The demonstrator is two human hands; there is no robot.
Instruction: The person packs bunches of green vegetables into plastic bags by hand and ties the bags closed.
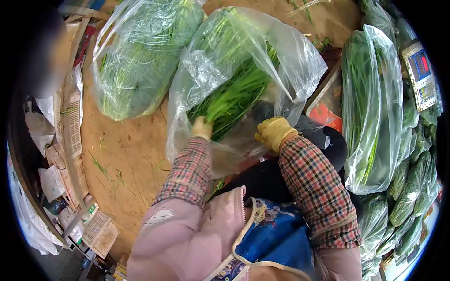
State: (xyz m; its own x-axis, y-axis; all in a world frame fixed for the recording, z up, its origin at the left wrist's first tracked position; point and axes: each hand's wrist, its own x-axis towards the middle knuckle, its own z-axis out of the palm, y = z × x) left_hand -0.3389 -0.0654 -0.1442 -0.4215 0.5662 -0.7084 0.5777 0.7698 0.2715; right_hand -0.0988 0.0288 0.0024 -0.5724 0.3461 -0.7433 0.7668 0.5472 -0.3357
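Nearest to you, at the bottom of the frame, are your pale pink jacket (183, 239) and shiny blue apron (276, 234) with patterned trim. A bulging clear plastic bag (133, 79) of greens stands at the upper left, right beside the open clear plastic bag (199, 70) you are working in at upper centre. A tall clear bag of long green stalks (370, 112) is at the right, with a blue-screened scale display (420, 70) near the upper right edge. Loose plastic folds partly cover your work.

The bundle of thin, bright green leaves (229, 100) lies inside the open bag, its long axis slanting from lower left to upper right. Your gloved left hand (202, 127) is closed around its lower-left end. Your gloved right hand (275, 133) curls against the bag's lower right side; you cannot tell whether it pinches the plastic.
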